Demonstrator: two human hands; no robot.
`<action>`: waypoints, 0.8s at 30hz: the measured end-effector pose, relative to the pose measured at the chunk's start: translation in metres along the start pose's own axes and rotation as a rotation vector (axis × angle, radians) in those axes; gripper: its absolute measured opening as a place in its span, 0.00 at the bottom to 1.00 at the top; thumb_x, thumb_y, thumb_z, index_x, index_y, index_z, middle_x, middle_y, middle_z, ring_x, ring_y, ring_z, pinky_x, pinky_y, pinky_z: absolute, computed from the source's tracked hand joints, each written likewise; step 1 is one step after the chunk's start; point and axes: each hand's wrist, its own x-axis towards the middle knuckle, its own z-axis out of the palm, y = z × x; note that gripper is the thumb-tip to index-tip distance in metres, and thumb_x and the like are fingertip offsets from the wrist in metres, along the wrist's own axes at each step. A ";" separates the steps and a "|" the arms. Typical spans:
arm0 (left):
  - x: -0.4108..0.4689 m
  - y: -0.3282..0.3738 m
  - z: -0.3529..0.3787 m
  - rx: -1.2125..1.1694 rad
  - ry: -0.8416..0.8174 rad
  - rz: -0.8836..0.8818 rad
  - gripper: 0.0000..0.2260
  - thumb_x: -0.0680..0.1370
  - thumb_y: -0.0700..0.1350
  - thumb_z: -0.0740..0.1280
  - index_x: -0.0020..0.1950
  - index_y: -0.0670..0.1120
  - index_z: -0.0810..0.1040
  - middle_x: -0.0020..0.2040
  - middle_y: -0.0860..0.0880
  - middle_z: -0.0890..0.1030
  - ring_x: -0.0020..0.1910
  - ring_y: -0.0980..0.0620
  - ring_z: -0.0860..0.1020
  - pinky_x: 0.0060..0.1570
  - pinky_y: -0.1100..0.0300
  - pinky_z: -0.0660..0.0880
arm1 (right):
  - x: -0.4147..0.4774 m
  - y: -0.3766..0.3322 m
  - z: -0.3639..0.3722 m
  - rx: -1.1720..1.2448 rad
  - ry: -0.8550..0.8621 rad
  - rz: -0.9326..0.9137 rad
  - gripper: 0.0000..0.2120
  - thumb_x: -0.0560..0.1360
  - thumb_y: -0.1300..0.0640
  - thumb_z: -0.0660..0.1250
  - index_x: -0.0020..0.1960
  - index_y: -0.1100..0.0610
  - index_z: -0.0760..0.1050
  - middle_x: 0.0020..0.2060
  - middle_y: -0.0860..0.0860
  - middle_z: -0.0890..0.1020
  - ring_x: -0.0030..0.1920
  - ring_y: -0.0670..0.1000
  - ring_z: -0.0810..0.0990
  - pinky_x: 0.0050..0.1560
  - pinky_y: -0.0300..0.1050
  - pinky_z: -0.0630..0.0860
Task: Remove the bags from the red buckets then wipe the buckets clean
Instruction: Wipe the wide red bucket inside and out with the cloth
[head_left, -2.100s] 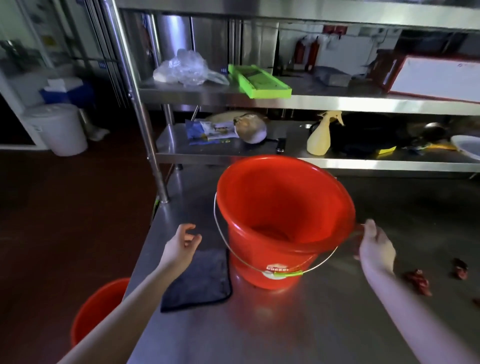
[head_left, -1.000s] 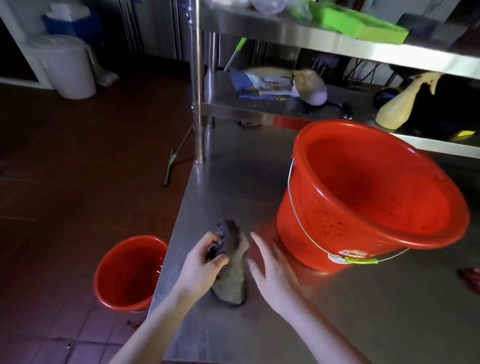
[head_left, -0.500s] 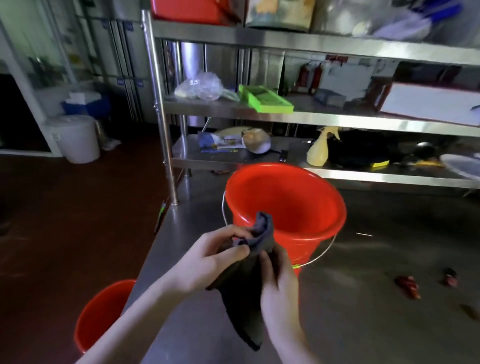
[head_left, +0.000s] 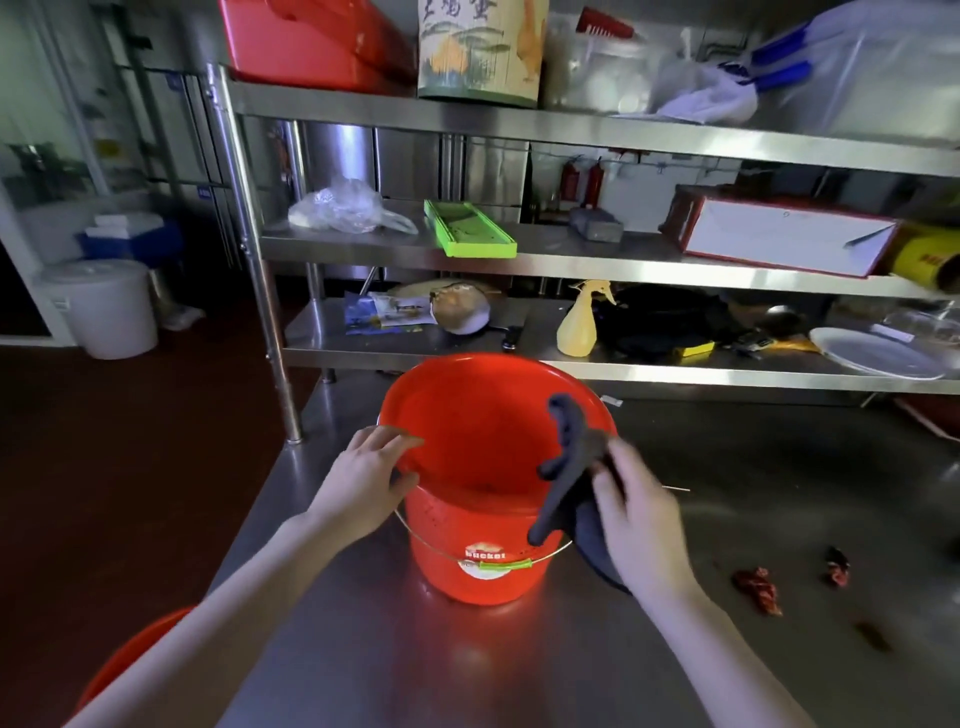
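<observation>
The red bucket (head_left: 447, 540) stood on the steel table (head_left: 467, 670) straight ahead of the person, between the two hands. Its open mouth faced up and towards the head camera, so most of the inner wall and part of the floor showed. No bag was visible inside it. The left hand (head_left: 363, 483) was on the near-left rim, fingers curled over the edge and thumb against the outside, apparently bracing the bucket. The right hand (head_left: 636, 519) was just outside the near-right rim, pinching a dark cloth (head_left: 569, 452). One bunched end of the cloth stood up over the rim into the mouth and the rest hung down the outer wall. The wiping hand was therefore the right one, and the surface to wipe lay forward, to the left and down from it, across the rim. The bucket's axis ran roughly vertical, so the likely stroke was a reach in from above followed by a sweep round the wall. Whether the bucket was tipped a little towards the person could not be told. Its wire handle (head_left: 493, 566) hung against the front. A second red bucket (head_left: 135, 660) sat low on the floor, left of the table and well apart, nearer the left arm.
</observation>
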 end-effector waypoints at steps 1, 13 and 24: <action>0.008 -0.009 0.001 0.038 -0.061 0.009 0.22 0.78 0.51 0.68 0.71 0.52 0.72 0.69 0.53 0.71 0.71 0.49 0.64 0.68 0.51 0.66 | 0.004 0.004 0.012 -0.059 -0.089 -0.035 0.15 0.80 0.57 0.62 0.66 0.50 0.73 0.56 0.50 0.81 0.56 0.51 0.78 0.53 0.39 0.70; 0.063 -0.082 0.004 0.073 -0.177 0.393 0.16 0.79 0.56 0.63 0.67 0.56 0.73 0.68 0.58 0.70 0.74 0.57 0.63 0.76 0.52 0.46 | 0.033 0.039 0.085 -0.522 -0.036 -0.288 0.18 0.80 0.50 0.54 0.42 0.55 0.79 0.38 0.48 0.79 0.40 0.55 0.77 0.53 0.53 0.72; 0.029 -0.066 0.004 -0.129 0.081 0.338 0.18 0.65 0.59 0.72 0.49 0.50 0.77 0.41 0.57 0.79 0.42 0.52 0.78 0.54 0.56 0.68 | 0.040 -0.033 0.184 -0.542 0.104 -0.288 0.20 0.81 0.54 0.57 0.31 0.55 0.73 0.27 0.49 0.74 0.32 0.55 0.75 0.40 0.52 0.71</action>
